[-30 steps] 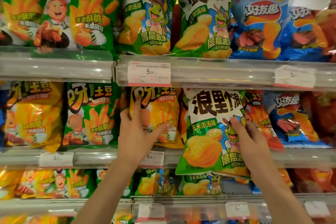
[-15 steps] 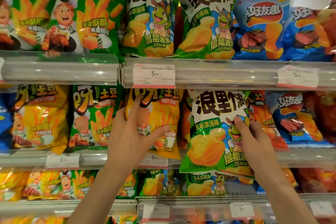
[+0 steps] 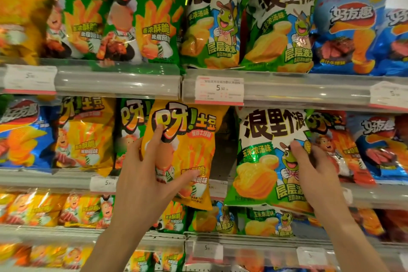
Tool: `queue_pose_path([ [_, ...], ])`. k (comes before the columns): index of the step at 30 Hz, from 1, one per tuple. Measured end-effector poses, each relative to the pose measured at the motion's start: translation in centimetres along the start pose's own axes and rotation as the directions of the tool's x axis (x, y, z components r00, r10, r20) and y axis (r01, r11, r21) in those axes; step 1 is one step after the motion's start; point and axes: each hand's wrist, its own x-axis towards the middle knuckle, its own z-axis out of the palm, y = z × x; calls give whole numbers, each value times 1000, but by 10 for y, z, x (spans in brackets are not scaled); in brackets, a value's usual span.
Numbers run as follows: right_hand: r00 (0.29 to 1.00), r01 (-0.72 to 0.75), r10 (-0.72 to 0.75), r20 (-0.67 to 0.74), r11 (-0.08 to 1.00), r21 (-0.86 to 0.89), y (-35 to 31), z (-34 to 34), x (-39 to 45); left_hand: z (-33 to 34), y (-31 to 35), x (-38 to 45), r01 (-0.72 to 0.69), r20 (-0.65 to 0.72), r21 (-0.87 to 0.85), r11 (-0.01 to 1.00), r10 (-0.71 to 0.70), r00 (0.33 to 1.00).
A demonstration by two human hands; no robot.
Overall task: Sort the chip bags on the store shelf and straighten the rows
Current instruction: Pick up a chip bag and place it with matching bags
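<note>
I stand facing store shelves packed with chip bags, both arms raised to the middle shelf (image 3: 154, 178).

On the left, my left hand (image 3: 150, 174) grips a yellow chip bag (image 3: 187, 152): one finger is stretched up onto the printed logo, the thumb presses across the lower front, and the other fingers curl behind the bag's left edge. The bag is tilted and pulled forward of its row, its bottom hanging over the shelf lip. A green fries bag (image 3: 130, 126) stands just behind it on the left, partly covered.

Between my hands there is a dark gap in the row.

On the right, my right hand (image 3: 313, 174) pinches a green and white chip bag (image 3: 262, 157) at its right edge, thumb on the front, fingers hidden behind. This bag also hangs out past the shelf lip.

To do this step well, I judge that I should hold each bag by its edge without crushing it, lift it clear of the lip, then set it upright with its own kind.

Around me: matching green and white bags (image 3: 212, 20) sit on the top shelf, beside blue bags (image 3: 348, 33). An orange bag (image 3: 337, 146) touches my right-hand bag and could be dragged along. The price tag (image 3: 219, 90) rail overhangs the row, leaving little headroom.
</note>
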Motion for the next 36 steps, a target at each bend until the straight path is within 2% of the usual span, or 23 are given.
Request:
queue_pose_path([
  [7, 997, 55, -52, 52, 998, -44, -7, 52, -1, -28, -23, -8, -4, -75, 6, 1000, 4, 997],
  [19, 990, 138, -142, -22, 981, -138, -16, 136, 18, -53, -57, -13, 91, -91, -8, 996, -91, 992],
  [25, 985, 130, -142, -103, 985, -116, -15, 153, 26, -53, -63, -12, 91, -80, -46, 995, -94, 992],
  [30, 983, 98, -120, -140, 983, -157, -5, 151, 32, -49, -63, -11, 81, -81, -59, 995, -86, 993],
  [36, 972, 136, -175, -156, 963, -231, 0, 149, 31, -44, -63, -10, 93, -70, -85, 992, -99, 993],
])
